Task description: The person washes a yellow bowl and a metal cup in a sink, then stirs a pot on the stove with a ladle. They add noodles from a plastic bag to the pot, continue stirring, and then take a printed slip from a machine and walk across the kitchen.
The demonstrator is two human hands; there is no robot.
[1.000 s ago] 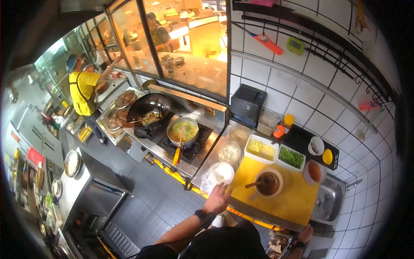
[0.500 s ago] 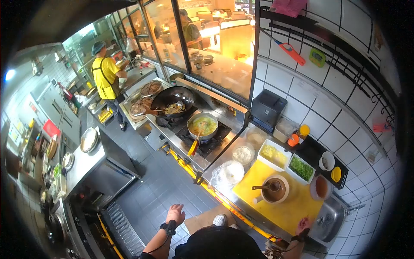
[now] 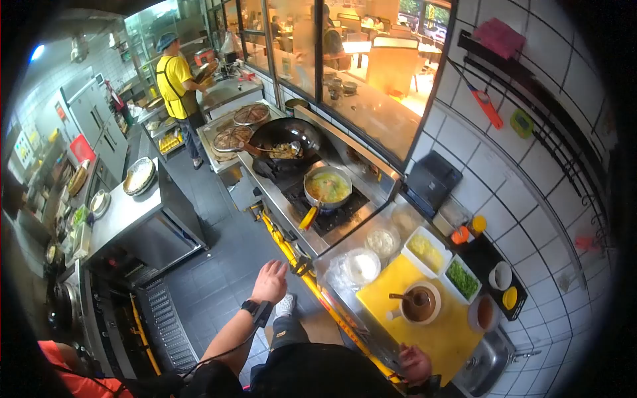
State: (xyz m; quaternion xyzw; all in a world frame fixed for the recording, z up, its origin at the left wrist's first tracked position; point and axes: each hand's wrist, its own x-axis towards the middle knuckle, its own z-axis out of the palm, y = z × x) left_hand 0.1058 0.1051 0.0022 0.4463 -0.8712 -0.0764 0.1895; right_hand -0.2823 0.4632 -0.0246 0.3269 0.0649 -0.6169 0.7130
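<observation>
My left hand (image 3: 270, 282) is in mid-air over the floor, in front of the yellow gas pipe (image 3: 282, 239), with loosely stretched fingers and nothing in it. Low at the front edge of the yellow cutting board (image 3: 371, 298) is my right hand (image 3: 415, 363). Its fingers curl loosely and no held thing shows. Beyond it on the board stands a white pot (image 3: 434, 302) of brown sauce with a ladle (image 3: 401, 296) in it. On the stove, a saucepan (image 3: 328, 188) with a yellow handle holds greenish-yellow soup. A dark wok (image 3: 308, 139) with food and a ladle sits behind it.
Tubs of chopped greens (image 3: 462, 278) and yellow food (image 3: 424, 251) line the board, near a sink (image 3: 488, 371). A co-worker in yellow (image 3: 176, 86) stands at the far counter. An orange garment (image 3: 63, 365) shows at lower left. A steel counter (image 3: 133, 205) is at left.
The view has turned and shifted. My left hand has moved forward, closer to the stove front. My right hand has moved left, away from the sink side. An orange garment has appeared at lower left.
</observation>
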